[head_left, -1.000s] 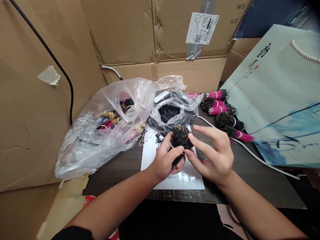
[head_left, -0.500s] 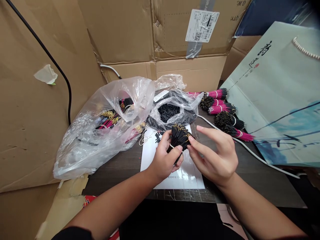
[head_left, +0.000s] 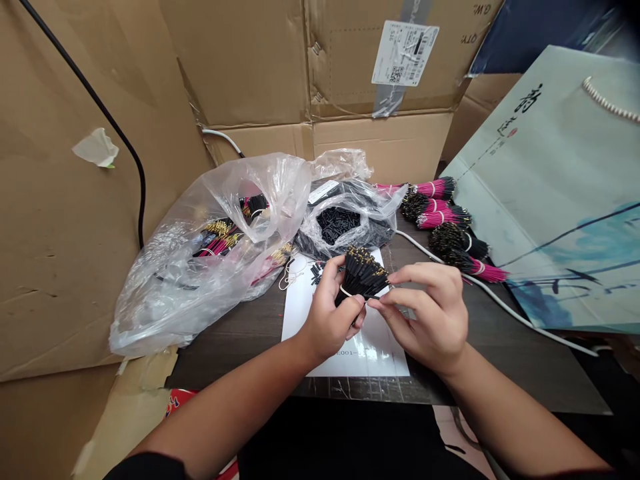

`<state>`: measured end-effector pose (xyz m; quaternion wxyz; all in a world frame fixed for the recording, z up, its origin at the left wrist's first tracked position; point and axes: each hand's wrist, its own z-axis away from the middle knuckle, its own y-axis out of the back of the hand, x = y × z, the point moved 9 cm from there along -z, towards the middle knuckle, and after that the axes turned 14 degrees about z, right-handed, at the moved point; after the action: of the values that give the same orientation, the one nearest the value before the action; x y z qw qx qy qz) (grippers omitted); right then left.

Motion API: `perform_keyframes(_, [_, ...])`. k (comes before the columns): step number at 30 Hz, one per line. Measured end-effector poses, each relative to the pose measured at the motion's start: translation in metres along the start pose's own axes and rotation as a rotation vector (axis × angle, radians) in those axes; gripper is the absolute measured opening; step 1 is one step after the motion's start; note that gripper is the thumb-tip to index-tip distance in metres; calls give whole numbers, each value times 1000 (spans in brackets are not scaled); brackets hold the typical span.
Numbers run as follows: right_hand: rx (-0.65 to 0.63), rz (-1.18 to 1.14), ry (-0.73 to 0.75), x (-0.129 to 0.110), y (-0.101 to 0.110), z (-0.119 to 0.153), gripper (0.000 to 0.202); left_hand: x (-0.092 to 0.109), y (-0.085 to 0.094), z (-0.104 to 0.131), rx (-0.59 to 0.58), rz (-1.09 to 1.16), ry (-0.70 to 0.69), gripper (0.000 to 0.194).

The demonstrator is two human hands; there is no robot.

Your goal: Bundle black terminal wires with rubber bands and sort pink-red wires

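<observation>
My left hand [head_left: 333, 317] is wrapped round a bundle of thin black wires [head_left: 363, 277] with gold metal tips, bound by a white band. The tips fan out upward and to the right. At the bundle's lower right edge, the thumb and a finger of my right hand [head_left: 433, 313] are pinched together; whatever small piece lies between them is too hidden to make out. Below both hands lies a white printed sheet [head_left: 305, 333]. Short black sleeves [head_left: 316, 272] are scattered on its upper left part, and a clear bag of black sleeves [head_left: 337, 225] stands behind.
A large clear plastic bag [head_left: 175, 307] with more wire bundles lies left. Several pink and black wire bundles [head_left: 443, 217] sit at the right, by a white cable [head_left: 540, 327] and a pale paper bag [head_left: 565, 167]. Cardboard boxes [head_left: 250, 67] wall the back.
My right fingers have moved down along the bundle's right edge, and thumb and finger have closed into a pinch. The bundle has tilted slightly in my left hand.
</observation>
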<state>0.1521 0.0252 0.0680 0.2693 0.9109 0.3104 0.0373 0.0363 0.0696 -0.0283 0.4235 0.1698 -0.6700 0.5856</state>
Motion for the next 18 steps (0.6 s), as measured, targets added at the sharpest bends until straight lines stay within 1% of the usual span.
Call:
perform_keyframes(3, [-17,-70,91,-7,-3,4,22,3,0,-1,15,-12,-9,57])
perform_keyframes(5, [-51,-118,136,-9,-6,7,26,5,-1,-2,13,-28,-18,57])
perform_keyframes(7, [-83,-114,165,-8,-8,9,31,7,-1,-2,21,-53,-26,58])
perform_keyframes(10, [-122,-33,237,-12,-8,9,33,10,0,-2,34,-112,-48,57])
perform_keyframes(13, [-119,69,296,-18,-3,6,32,13,1,-1,46,-164,-66,56])
perform_keyframes(18, [-123,196,310,-20,-1,-1,27,14,1,-1,60,-170,-49,56])
